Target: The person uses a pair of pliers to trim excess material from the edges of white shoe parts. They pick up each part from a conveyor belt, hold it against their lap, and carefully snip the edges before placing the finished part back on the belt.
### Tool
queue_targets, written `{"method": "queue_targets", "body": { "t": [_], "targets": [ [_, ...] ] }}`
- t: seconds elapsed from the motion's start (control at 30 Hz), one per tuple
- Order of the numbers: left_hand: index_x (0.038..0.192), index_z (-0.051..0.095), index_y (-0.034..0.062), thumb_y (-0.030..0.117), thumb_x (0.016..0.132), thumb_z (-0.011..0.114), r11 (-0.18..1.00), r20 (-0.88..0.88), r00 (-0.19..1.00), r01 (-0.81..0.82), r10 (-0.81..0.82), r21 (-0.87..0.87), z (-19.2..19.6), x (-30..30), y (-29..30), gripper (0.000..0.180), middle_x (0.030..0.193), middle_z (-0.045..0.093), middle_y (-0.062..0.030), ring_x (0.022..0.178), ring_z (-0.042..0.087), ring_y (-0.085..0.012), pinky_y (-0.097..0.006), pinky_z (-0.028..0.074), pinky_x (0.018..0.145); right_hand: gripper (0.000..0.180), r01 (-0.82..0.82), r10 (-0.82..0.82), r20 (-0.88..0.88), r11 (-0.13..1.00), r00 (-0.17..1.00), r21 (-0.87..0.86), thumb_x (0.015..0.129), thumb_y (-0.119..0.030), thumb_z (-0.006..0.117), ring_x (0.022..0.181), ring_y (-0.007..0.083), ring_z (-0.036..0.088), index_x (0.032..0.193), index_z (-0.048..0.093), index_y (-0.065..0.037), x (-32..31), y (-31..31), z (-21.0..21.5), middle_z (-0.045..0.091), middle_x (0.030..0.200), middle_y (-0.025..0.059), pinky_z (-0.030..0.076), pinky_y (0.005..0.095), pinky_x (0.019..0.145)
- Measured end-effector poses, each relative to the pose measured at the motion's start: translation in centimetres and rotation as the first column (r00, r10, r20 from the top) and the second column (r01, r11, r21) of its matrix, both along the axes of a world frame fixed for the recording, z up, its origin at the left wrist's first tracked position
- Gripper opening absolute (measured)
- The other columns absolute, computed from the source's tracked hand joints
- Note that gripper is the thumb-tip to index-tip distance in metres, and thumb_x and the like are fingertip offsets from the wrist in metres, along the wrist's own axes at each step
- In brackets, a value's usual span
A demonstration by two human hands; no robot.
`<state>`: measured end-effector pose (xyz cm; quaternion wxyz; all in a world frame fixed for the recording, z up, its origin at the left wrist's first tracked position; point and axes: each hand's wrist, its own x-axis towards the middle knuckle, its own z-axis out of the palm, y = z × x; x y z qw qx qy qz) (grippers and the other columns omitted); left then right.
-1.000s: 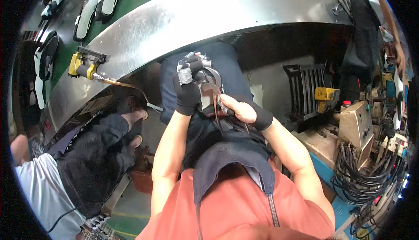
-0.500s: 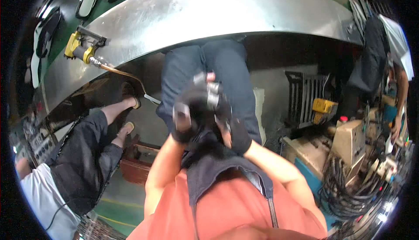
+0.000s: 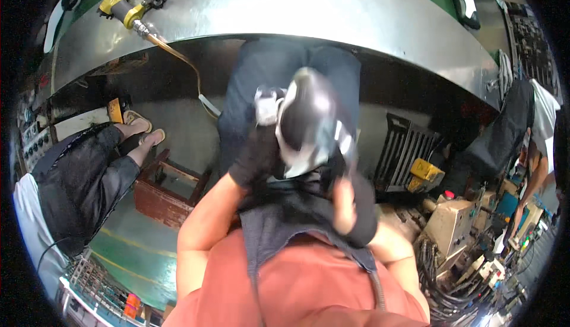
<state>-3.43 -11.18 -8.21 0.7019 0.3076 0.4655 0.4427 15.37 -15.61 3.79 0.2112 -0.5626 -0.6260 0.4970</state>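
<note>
A shoe (image 3: 307, 122), dark with white or silvery parts and smeared by motion, is held over my lap. My left hand (image 3: 261, 140), in a black glove with pale wrapping on the fingers, closes on its left side. On the shoe's other side my right hand (image 3: 350, 193), gloved alike, grips it with pale-wrapped fingers along the edge; the hand is blurred. A dark apron (image 3: 279, 223) lies beneath the shoe and hides part of its near end. Beyond my knees runs a shiny metal bench edge (image 3: 273, 9).
A yellow-and-black air stapler (image 3: 127, 6) with a hose lies on the bench, far left. Another shoe (image 3: 466, 0) sits far right on the green belt. A seated person (image 3: 77, 190) is at left, by a red-brown stool (image 3: 163, 202). A beige machine (image 3: 454, 226) stands right.
The shoe now shows between my hands, where before they were close together over my lap with no shoe visible. My hands have spread apart, and the whole view has shifted.
</note>
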Motion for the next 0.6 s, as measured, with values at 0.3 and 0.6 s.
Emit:
{"method": "queue_targets", "body": {
  "t": [0.3, 0.6],
  "targets": [
    [0.129, 0.042, -0.0033, 0.022, 0.082, 0.064, 0.967, -0.603, 0.775, 0.253, -0.191, 0.018, 0.2, 0.1, 3.0, 0.058, 0.113, 0.058, -0.0278, 0.086, 0.065, -0.0350, -0.040, 0.050, 0.072, 0.056, 0.206, -0.348, -0.156, 0.800, 0.924, -0.564, 0.098, -0.049, 0.035, 0.052, 0.0123, 0.051, 0.074, 0.056, -0.003, 0.9, 7.0, -6.3, 0.054, 0.060, 0.0046, 0.043, 0.0284, 0.054],
    [0.135, 0.037, -0.0051, 0.025, 0.087, 0.056, 0.759, -0.866, 0.466, 0.627, -0.182, 0.178, 3.8, 0.0, -1.1, 0.060, 0.128, 0.048, -0.0303, 0.115, 0.051, -0.0413, -0.043, 0.041, 0.097, 0.050, -0.249, 0.196, -0.179, 0.902, 0.964, -0.354, 0.096, -0.044, 0.042, 0.072, 0.0169, 0.057, 0.095, 0.064, 0.001, 7.2, 6.0, -8.4, 0.064, 0.079, 0.0076, 0.047, 0.0314, 0.068]
  ]
}}
